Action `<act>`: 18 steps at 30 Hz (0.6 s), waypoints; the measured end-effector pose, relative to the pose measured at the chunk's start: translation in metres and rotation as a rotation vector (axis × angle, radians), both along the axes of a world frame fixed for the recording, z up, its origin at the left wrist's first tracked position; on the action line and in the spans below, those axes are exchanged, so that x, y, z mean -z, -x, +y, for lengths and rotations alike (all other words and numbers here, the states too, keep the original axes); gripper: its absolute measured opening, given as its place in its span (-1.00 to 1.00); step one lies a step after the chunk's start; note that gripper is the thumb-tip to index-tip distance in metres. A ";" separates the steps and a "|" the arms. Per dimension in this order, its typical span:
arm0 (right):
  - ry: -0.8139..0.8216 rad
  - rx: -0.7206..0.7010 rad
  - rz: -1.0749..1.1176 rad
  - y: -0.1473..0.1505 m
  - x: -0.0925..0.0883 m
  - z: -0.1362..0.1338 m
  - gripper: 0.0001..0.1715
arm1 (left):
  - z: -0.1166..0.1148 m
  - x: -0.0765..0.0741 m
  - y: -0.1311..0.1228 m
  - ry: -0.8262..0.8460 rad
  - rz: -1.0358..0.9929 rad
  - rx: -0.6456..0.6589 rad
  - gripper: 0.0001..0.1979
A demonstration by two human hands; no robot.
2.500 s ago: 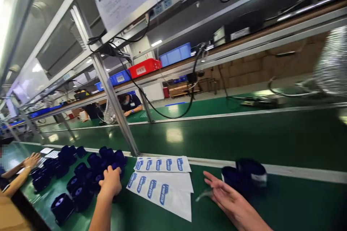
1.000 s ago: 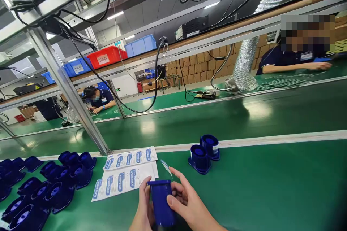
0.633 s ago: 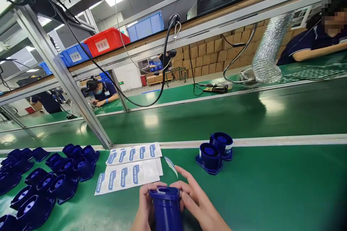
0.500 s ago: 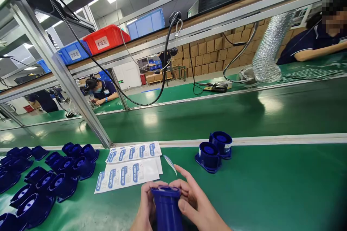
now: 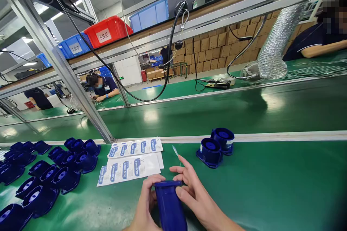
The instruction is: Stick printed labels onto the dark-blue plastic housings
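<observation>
In the head view, my left hand (image 5: pixel 148 202) wraps round the side of a dark blue flanged plastic housing (image 5: pixel 171 207), held upright near the bottom edge. My right hand (image 5: pixel 193 193) is at the housing's other side, its thumb against the wall below the flange. A thin label sticker (image 5: pixel 175 150) stands nearly edge-on at my right index fingertip; whether another finger pinches it is hidden. Left of my hands lie printed label sheets (image 5: pixel 127 169) with blue markings. Two blue housings with labels on their sides, one of them the nearer housing (image 5: pixel 210 152), stand beyond my right hand.
Several blue housings (image 5: pixel 65 178) stand in rows at the left of the green bench. A metal post (image 5: pixel 73 90) rises behind the sheets. A black cable (image 5: pixel 166 68) hangs ahead. Past the green belt (image 5: pixel 173 115), co-workers sit, one person (image 5: pixel 311 41) at the right.
My right fingers have lifted off the housing's top and spread, carrying the label sticker slightly up and right. The housing's top face has tipped out of sight. The camera view has shifted slightly.
</observation>
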State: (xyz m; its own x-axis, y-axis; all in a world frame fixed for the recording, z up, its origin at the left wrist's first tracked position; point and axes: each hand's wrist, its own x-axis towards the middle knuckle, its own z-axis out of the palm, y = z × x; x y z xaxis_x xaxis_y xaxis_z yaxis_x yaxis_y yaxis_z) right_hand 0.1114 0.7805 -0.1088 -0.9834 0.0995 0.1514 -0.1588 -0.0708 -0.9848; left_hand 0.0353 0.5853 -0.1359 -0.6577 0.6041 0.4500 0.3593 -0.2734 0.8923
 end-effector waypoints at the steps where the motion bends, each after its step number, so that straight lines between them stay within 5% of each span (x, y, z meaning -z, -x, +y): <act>1: -0.036 -0.003 0.018 0.000 0.000 -0.001 0.03 | 0.001 -0.002 -0.003 0.001 0.049 0.003 0.03; 7: -0.253 0.121 0.096 0.001 -0.002 -0.014 0.11 | 0.010 -0.030 -0.023 0.157 0.377 -0.109 -0.15; 11: -0.384 0.115 0.008 -0.003 -0.006 -0.023 0.30 | 0.009 -0.042 -0.021 0.278 0.208 -0.210 -0.33; 15: -0.494 0.047 0.008 -0.008 0.000 -0.022 0.56 | -0.002 -0.047 -0.002 0.331 -0.032 -0.286 -0.17; 18: -0.498 0.228 0.129 -0.008 0.002 -0.013 0.23 | -0.010 -0.050 0.009 0.312 -0.048 -0.305 -0.10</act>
